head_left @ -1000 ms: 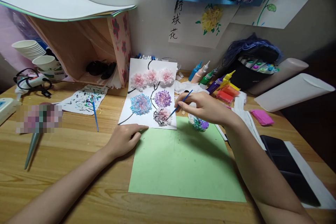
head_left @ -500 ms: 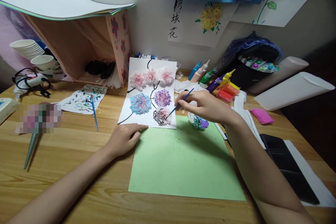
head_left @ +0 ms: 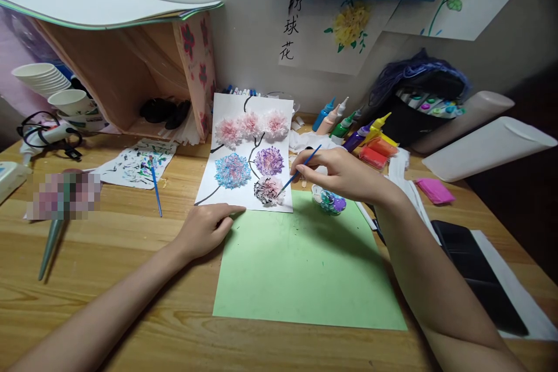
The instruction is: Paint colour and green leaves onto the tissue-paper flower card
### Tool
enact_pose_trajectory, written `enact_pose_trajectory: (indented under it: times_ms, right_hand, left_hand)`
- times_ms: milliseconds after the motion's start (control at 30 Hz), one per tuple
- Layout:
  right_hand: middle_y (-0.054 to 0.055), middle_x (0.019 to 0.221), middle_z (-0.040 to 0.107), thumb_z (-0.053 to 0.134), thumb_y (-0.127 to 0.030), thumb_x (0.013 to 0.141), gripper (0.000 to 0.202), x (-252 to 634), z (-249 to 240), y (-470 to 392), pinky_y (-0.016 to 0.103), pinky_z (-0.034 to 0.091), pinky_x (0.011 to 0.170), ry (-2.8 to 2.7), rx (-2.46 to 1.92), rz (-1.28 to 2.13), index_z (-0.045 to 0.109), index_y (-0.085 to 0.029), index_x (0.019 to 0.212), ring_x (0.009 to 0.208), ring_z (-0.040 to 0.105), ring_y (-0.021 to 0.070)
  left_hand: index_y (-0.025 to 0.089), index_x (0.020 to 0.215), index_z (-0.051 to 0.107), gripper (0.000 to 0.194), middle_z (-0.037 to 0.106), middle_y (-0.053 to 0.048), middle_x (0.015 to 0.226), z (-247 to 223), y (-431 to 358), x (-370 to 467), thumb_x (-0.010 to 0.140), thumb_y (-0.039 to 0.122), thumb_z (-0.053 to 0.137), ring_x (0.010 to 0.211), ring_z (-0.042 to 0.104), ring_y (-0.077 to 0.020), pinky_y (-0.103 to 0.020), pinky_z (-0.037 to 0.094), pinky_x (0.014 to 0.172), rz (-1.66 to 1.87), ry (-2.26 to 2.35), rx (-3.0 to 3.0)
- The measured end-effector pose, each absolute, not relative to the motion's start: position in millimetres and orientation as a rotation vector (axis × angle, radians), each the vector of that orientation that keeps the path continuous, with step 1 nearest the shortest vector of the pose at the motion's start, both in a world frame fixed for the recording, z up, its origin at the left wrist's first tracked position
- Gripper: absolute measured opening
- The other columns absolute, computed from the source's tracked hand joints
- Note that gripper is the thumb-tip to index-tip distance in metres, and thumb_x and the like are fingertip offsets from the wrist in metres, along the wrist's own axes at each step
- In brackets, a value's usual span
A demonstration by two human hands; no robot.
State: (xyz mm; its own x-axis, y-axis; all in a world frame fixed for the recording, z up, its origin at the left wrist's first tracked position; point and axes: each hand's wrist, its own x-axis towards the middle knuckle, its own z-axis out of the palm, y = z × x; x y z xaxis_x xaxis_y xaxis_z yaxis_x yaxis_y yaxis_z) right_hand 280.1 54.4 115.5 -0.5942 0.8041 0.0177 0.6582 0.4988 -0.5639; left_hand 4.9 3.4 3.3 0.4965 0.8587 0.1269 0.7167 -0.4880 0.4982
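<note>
My right hand [head_left: 325, 168] pinches a thin blue paintbrush [head_left: 307, 162]. The brush tip is at the lowest flower [head_left: 267, 190], pale pink with black edges, on a white sheet [head_left: 204, 190]. Higher on that sheet are a blue-pink flower [head_left: 232, 171], a purple one [head_left: 269, 161], several pink ones and black painted stems. My left hand [head_left: 208, 229] rests at the sheet's lower edge, index finger stretched out on it, holding nothing. A green sheet [head_left: 305, 273] lies under and below the white one. A palette [head_left: 330, 200] with green and purple paint stands below my right hand.
Paint bottles [head_left: 344, 126] stand behind my right hand. Another brush [head_left: 156, 189] lies on a paint-marked paper [head_left: 131, 165] at the left. A pink box [head_left: 203, 70], paper cups [head_left: 72, 103], a black case [head_left: 479, 279] and a pink packet [head_left: 435, 191] are around the table [head_left: 131, 302].
The view has tilted slightly, so everything sits a little higher. The brush tip has shifted slightly on the black-edged flower; my left hand stays in place on the sheet.
</note>
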Motion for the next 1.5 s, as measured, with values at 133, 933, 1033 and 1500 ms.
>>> enact_pose_trajectory:
  times_ms: [133,933,1033,1500]
  right_hand:
    - [0.004,0.086,0.068,0.043,-0.030,0.090,0.026,283.9,118.3,54.7,0.027,0.042,0.064,-2.439,-1.223,0.754,0.065,-0.016,0.089,0.073,0.058,0.0126]
    - [0.005,0.086,0.068,0.042,-0.032,0.090,0.027,287.4,116.2,58.9,0.028,0.043,0.065,-2.440,-1.233,0.772,0.064,-0.017,0.090,0.074,0.060,0.0146]
    - [0.004,0.087,0.068,0.042,-0.032,0.089,0.026,289.4,117.8,58.6,0.027,0.043,0.064,-2.425,-1.211,0.767,0.064,-0.018,0.087,0.074,0.060,0.0143]
    - [0.005,0.087,0.068,0.041,-0.031,0.090,0.028,288.5,118.0,57.6,0.027,0.042,0.063,-2.450,-1.195,0.785,0.065,-0.016,0.092,0.073,0.059,0.0134]
  left_hand:
    - [0.023,0.107,0.066,0.038,0.071,0.001,0.099,2.8,3.0,4.2,0.082,0.017,0.038,0.084,0.066,-0.0162,-0.029,0.048,0.070,0.503,1.318,2.356]
    - [0.023,0.108,0.066,0.038,0.072,-0.001,0.096,4.5,2.5,4.6,0.082,0.017,0.039,0.079,0.066,-0.0153,-0.027,0.048,0.069,0.487,1.332,2.363]
    - [0.023,0.107,0.066,0.038,0.072,-0.001,0.096,4.2,2.6,4.5,0.082,0.017,0.039,0.080,0.066,-0.0154,-0.027,0.048,0.070,0.491,1.337,2.361]
    - [0.023,0.108,0.066,0.038,0.072,-0.001,0.096,4.6,3.1,5.0,0.082,0.017,0.038,0.080,0.066,-0.0159,-0.027,0.048,0.069,0.482,1.337,2.355]
